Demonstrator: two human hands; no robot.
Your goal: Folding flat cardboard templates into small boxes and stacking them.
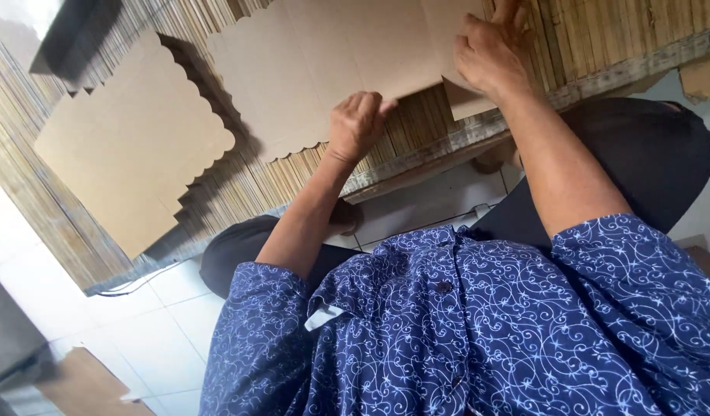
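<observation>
Blue patterned shirt (524,323) nearest; left hand (357,123) fingers curled, right hand (490,54) seemingly pinching flat brown scalloped cardboard sheet (324,69); 1 matching stack (131,146) beside.

your left hand (357,123) sits on the near edge of the flat cardboard sheet (324,69), and your right hand (490,54) presses on the same sheet further right, at its far side. that sheet lies on the slatted bamboo table (239,185). to the left of it, a stack of scalloped cardboard pieces (131,146) rests on the same table, just apart from the sheet. below the table edge is the tiled floor (162,316), with another cardboard piece (85,381) lying on it at lower left.
</observation>
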